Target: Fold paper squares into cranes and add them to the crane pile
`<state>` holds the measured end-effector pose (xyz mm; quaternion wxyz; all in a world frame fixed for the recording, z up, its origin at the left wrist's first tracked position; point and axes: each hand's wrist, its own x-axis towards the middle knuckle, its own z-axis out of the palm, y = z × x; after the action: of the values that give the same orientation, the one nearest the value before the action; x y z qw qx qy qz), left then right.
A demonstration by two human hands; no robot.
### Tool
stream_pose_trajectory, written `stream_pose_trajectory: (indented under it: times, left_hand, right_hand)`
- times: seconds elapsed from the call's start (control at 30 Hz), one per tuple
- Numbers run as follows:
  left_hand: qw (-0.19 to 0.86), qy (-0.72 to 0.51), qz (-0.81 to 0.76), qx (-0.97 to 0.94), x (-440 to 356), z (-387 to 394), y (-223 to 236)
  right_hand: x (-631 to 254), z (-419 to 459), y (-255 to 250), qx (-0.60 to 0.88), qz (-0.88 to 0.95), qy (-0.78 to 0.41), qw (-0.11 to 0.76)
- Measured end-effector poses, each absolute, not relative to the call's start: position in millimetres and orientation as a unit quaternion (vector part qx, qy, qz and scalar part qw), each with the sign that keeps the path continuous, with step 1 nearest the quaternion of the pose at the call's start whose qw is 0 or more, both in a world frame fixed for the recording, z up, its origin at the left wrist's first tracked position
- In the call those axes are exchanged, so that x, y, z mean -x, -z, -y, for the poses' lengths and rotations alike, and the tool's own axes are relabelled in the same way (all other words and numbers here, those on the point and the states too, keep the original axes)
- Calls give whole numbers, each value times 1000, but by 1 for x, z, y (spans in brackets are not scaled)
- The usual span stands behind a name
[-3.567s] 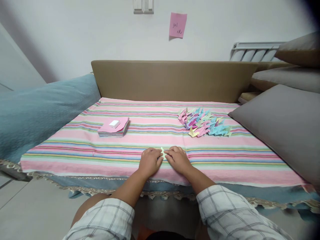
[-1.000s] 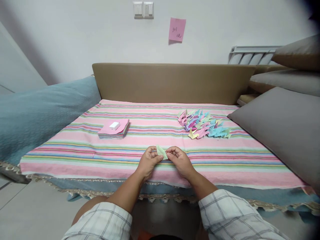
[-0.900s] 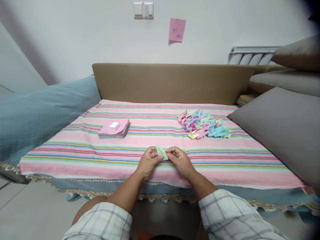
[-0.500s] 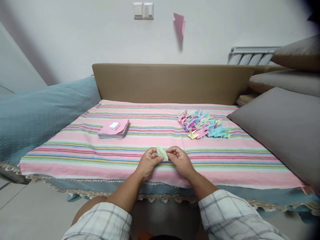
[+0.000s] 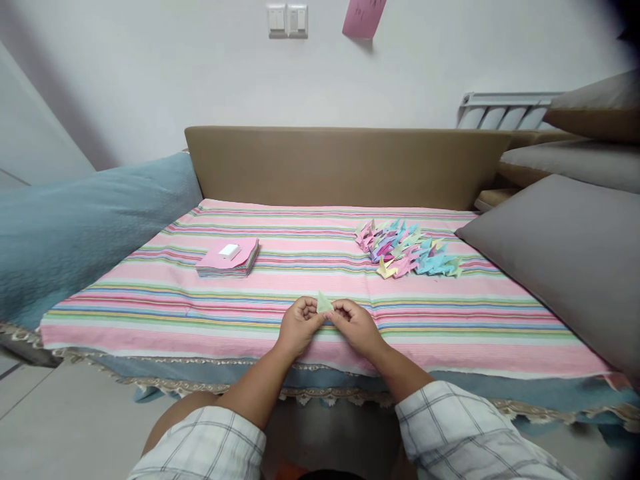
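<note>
Between my two hands is a small piece of folded pale green paper (image 5: 323, 304), its pointed tip facing away from me. My left hand (image 5: 300, 325) pinches its left side with thumb and fingers. On the other side my right hand (image 5: 354, 324) grips the lower right edge, the two thumbs nearly meeting. The paper is held just above the striped cloth (image 5: 200, 333). Farther off to the right lies a heap of folded paper cranes (image 5: 407, 248) in pink, blue, purple, green and yellow.
A stack of coloured paper sheets (image 5: 227, 260) sits at the left with a small white block (image 5: 229, 251) on top. Grey cushions (image 5: 565, 260) crowd the right side. A blue-covered armrest (image 5: 100, 213) bounds the left, a brown backrest (image 5: 345, 167) the back. A pink note (image 5: 364, 19) hangs on the wall.
The green paper has turned so its point faces away, and my right hand has moved in toward my left. The pink note on the wall has flapped upward.
</note>
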<state>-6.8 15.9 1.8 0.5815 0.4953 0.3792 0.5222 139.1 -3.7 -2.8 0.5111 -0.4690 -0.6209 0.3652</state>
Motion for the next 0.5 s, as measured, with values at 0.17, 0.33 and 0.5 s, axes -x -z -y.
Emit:
stream_pose_trajectory:
  times: [0.17, 0.33, 0.5]
  left_hand:
    - [638, -507, -354, -459, 8, -13, -3]
    - [683, -505, -321, -419, 9, -11, -3]
    - [722, -473, -279, -421, 8, -8, -8]
  right_hand:
    - [-142, 2, 0, 448, 545, -492, 509]
    - [-146, 1, 1, 411, 492, -570, 514]
    - [-145, 1, 7, 371, 469, -610, 519]
